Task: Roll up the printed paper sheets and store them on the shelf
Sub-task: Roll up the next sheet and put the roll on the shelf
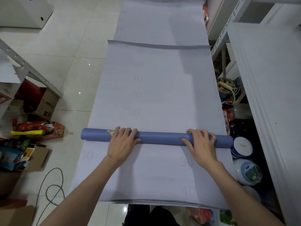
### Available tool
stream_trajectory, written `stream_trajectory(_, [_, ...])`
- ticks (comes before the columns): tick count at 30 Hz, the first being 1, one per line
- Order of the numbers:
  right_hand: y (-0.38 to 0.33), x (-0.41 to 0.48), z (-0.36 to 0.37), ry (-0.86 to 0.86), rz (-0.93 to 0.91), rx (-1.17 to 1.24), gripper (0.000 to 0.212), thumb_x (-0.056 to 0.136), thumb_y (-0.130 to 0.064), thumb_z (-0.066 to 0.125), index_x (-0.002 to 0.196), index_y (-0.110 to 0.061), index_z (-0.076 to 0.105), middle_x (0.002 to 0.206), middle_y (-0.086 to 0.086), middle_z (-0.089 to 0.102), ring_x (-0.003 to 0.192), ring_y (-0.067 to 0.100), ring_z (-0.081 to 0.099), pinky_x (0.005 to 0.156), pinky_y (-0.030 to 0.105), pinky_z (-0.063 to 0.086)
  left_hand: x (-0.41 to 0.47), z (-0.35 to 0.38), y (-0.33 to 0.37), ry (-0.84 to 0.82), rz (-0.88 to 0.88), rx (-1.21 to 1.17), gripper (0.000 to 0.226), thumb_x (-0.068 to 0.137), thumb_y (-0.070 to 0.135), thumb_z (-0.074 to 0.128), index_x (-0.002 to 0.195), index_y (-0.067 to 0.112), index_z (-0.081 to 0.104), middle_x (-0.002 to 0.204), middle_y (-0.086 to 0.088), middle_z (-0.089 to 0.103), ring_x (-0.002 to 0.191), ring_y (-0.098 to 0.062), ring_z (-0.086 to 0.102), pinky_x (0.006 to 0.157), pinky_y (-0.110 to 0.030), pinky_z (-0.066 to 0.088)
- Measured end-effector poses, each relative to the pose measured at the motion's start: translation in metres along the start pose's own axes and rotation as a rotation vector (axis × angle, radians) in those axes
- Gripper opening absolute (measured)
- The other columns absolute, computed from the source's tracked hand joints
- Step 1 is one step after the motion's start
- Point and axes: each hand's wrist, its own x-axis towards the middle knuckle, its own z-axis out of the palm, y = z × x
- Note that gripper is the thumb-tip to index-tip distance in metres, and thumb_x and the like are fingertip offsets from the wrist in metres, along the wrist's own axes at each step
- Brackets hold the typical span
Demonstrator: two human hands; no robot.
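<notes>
my left hand (123,141) is curling over the blue roll (161,138) | my right hand (202,143) is gripping it likewise | roll is lying across flat paper sheets (154,87)

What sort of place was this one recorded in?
Probably a storeroom or shop back room: slotted metal shelving, open cardboard boxes of packaged goods on the tiled floor, and a paper roll being made on the floor.
</notes>
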Motion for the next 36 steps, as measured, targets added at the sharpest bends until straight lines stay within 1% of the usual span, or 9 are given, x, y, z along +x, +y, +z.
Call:
stream_trajectory(3, [0.001, -0.005, 0.006, -0.005, -0.008, -0.002, 0.062, 0.091, -0.073, 0.032, 0.123, -0.027, 0.06, 0.133, 0.003, 0.053, 0.122, 0.026, 0.045, 0.097, 0.048, 0.026, -0.005, 0.006, 0.0, -0.009, 0.002, 0.008, 0.051, 0.097, 0.052, 0.048, 0.125, 0.011, 0.06, 0.124, -0.02, 0.056, 0.11, -0.04, 0.053, 0.106, -0.053, 0.033])
stream_trajectory(9, [0.003, 0.003, -0.001, -0.017, -0.013, -0.032, 0.064, 0.09, -0.072, 0.03, 0.122, -0.027, 0.061, 0.115, -0.001, 0.062, 0.111, 0.024, 0.047, 0.096, 0.048, 0.03, 0.006, -0.002, 0.001, -0.018, -0.013, -0.009, 0.054, 0.099, 0.053, 0.031, 0.125, 0.014, 0.058, 0.099, -0.01, 0.06, 0.084, -0.032, 0.054, 0.092, -0.044, 0.038])
stream_trajectory(13, [0.002, 0.002, 0.001, -0.017, -0.004, -0.011, 0.061, 0.092, -0.072, 0.029, 0.118, -0.027, 0.06, 0.127, -0.001, 0.058, 0.12, 0.024, 0.046, 0.098, 0.047, 0.027, 0.001, 0.005, 0.0, -0.02, -0.005, -0.034, 0.053, 0.098, 0.054, 0.036, 0.125, 0.015, 0.059, 0.119, -0.016, 0.058, 0.105, -0.036, 0.054, 0.107, -0.049, 0.03])
stream_trajectory(17, [0.005, 0.002, 0.001, -0.008, -0.03, -0.06, 0.063, 0.086, -0.073, 0.04, 0.121, -0.026, 0.062, 0.121, 0.002, 0.054, 0.112, 0.026, 0.047, 0.095, 0.047, 0.03, 0.006, 0.002, -0.001, -0.051, 0.014, 0.021, 0.063, 0.094, 0.059, 0.034, 0.131, 0.013, 0.057, 0.108, -0.014, 0.057, 0.09, -0.034, 0.053, 0.093, -0.048, 0.037])
stream_trajectory(20, [0.003, 0.005, -0.007, 0.039, 0.005, 0.037, 0.051, 0.092, -0.062, 0.051, 0.121, -0.022, 0.064, 0.115, 0.005, 0.063, 0.113, 0.024, 0.042, 0.097, 0.051, 0.031, 0.011, -0.003, -0.004, -0.049, 0.01, -0.031, 0.053, 0.097, 0.055, 0.03, 0.123, 0.017, 0.056, 0.097, -0.006, 0.063, 0.084, -0.029, 0.059, 0.097, -0.043, 0.032])
stream_trajectory(24, [0.004, -0.004, -0.001, 0.02, -0.027, 0.035, 0.057, 0.091, -0.069, 0.035, 0.119, -0.027, 0.061, 0.125, -0.001, 0.059, 0.119, 0.024, 0.047, 0.097, 0.048, 0.028, -0.003, 0.003, -0.003, -0.028, 0.012, -0.085, 0.053, 0.097, 0.058, 0.041, 0.123, 0.016, 0.058, 0.121, -0.012, 0.055, 0.105, -0.032, 0.053, 0.102, -0.046, 0.035])
stream_trajectory(26, [0.007, -0.008, 0.006, -0.004, -0.037, 0.011, 0.06, 0.084, -0.071, 0.042, 0.121, -0.027, 0.06, 0.129, 0.001, 0.052, 0.118, 0.026, 0.047, 0.096, 0.047, 0.027, -0.006, 0.004, -0.002, -0.023, -0.008, -0.084, 0.057, 0.094, 0.059, 0.046, 0.128, 0.014, 0.058, 0.122, -0.014, 0.052, 0.103, -0.033, 0.051, 0.096, -0.046, 0.04])
stream_trajectory(32, [0.004, -0.002, -0.003, 0.028, -0.063, -0.03, 0.052, 0.091, -0.067, 0.037, 0.118, -0.031, 0.061, 0.113, -0.01, 0.064, 0.115, 0.02, 0.051, 0.096, 0.046, 0.029, -0.004, 0.0, -0.006, -0.034, -0.01, -0.151, 0.054, 0.103, 0.056, 0.026, 0.124, 0.017, 0.056, 0.114, -0.005, 0.062, 0.1, -0.029, 0.058, 0.101, -0.041, 0.035])
stream_trajectory(36, [0.001, -0.005, 0.0, 0.055, -0.036, -0.014, 0.05, 0.088, -0.068, 0.044, 0.118, -0.032, 0.06, 0.126, -0.001, 0.052, 0.119, 0.023, 0.048, 0.097, 0.046, 0.027, -0.011, 0.004, -0.006, -0.018, -0.033, -0.111, 0.056, 0.094, 0.058, 0.049, 0.133, 0.017, 0.056, 0.129, -0.015, 0.05, 0.111, -0.033, 0.049, 0.102, -0.047, 0.037])
